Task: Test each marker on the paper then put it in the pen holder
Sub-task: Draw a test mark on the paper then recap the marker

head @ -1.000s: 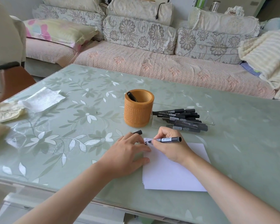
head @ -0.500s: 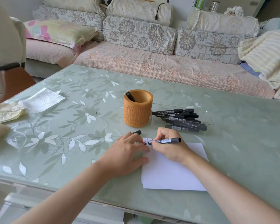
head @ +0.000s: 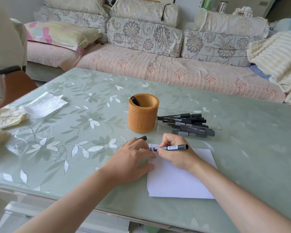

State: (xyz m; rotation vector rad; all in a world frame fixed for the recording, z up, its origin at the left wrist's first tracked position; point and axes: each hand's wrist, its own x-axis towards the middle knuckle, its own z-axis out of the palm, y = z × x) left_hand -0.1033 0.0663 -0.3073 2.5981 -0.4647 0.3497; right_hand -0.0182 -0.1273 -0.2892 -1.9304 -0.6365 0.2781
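Marker [head: 173,147] is at the test step: my right hand [head: 176,155] pinches it in curled fingers [head: 168,140], tip on the paper [head: 178,182] at its 11 o'clock corner, where black strokes show. My left hand [head: 130,159] rests on the paper's 9 o'clock edge. A cap [head: 142,138] pokes out past its knuckles, and I cannot tell whether it is gripped. Next, I judge: recap, then lift the marker to the pen holder [head: 143,115] at 12 o'clock.

Markers [head: 186,122] right of pen holder [head: 143,113]
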